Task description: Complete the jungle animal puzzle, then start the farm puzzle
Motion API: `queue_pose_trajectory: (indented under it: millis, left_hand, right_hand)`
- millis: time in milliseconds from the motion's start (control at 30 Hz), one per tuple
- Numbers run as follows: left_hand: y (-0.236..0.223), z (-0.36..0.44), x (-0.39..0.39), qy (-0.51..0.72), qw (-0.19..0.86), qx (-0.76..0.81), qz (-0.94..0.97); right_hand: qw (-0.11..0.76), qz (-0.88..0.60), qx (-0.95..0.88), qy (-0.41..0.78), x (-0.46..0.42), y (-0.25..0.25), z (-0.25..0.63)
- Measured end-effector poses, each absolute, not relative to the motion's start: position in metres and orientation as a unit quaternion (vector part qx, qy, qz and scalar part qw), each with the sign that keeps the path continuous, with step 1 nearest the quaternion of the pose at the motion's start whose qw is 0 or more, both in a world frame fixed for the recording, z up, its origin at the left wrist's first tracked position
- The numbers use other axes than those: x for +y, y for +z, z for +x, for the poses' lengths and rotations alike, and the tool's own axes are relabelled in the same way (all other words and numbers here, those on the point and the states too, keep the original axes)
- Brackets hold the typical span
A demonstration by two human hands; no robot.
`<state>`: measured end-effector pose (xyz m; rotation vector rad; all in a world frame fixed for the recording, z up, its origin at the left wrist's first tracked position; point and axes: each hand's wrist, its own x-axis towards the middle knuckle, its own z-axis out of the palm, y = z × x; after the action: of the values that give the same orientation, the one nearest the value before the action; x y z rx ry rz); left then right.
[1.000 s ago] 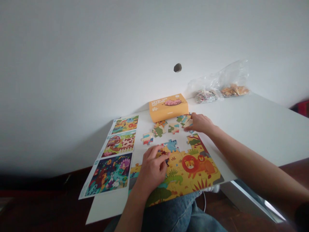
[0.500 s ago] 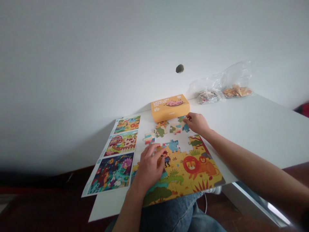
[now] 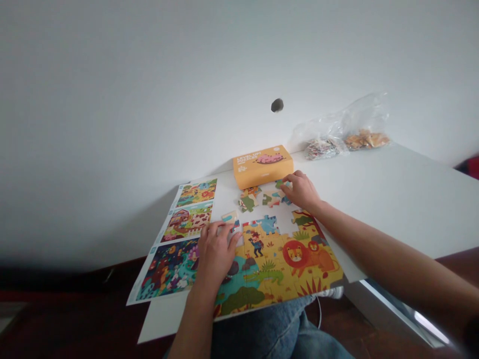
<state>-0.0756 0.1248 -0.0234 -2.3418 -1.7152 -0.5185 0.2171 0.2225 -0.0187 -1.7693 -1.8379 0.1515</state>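
A partly assembled jigsaw puzzle (image 3: 275, 259) with lions, a crocodile and a walking figure lies on the white table before me. Along its left edge rests my left hand (image 3: 217, 249), fingers spread and holding nothing, the fingertips beside a loose cream-and-blue piece (image 3: 229, 217). My right hand (image 3: 302, 190) is behind the puzzle, thumb and forefinger closed at a small green puzzle piece (image 3: 279, 184); its grip is partly hidden. Under that hand a blue piece shows in part. Other loose pieces, one mostly green (image 3: 247, 202) and one cream and red (image 3: 271, 199), lie between the hands.
A yellow puzzle box (image 3: 264, 167) stands against the wall behind the pieces. On the left lies a sheet (image 3: 175, 234) with three printed pictures. Clear plastic bags of pieces (image 3: 364, 139) sit at the back right. The table's front edge is above my knees.
My left hand has slid left off the puzzle's middle-left part, uncovering more of it. My right hand has shifted slightly left, and the assembled section sits slightly further left.
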Motion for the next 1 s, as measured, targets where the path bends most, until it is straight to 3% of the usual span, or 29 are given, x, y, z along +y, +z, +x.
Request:
queue_pose_trajectory:
  millis: [767,1000]
  left_hand:
    - [-0.033,-0.075,0.129,-0.283,0.019,-0.632,-0.721]
    - [-0.016,-0.061,0.122,-0.353,0.068,-0.568,-0.740]
  right_hand:
    - [0.315,-0.613,-0.721,0.076,0.215,-0.015,0.210]
    - [0.350,-0.500,-0.767,0.197,0.203,-0.005,0.200]
